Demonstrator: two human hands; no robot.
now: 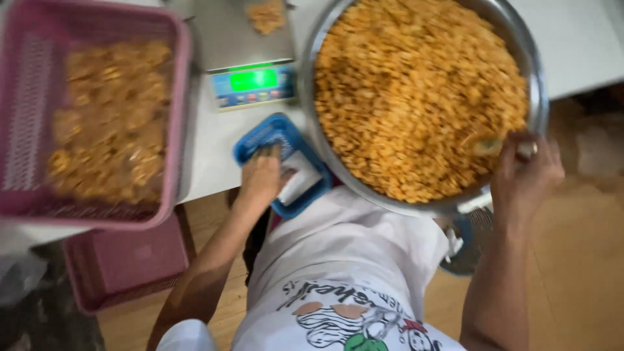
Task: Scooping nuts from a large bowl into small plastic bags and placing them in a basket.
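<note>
Two hands busy. Left hand [261, 177] in blue basket [260, 136], fingers together on white packet [300, 177]. Right hand [528, 170] at bowl's [537, 84] four o'clock rim, fingers clamped on scoop [489, 144] in orange snacks [416, 91]. Scale [253, 81] at eleven.

Left hand [262, 177] flat, right hand [525, 170] gripping

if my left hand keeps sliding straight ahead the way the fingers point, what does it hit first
Probably the far wall of the small blue plastic basket. The left hand lies in it beside a white packet, fingers pointing up the table. Beyond that rim sits the digital scale with the green display. Motion blur makes depth uncertain.
</note>
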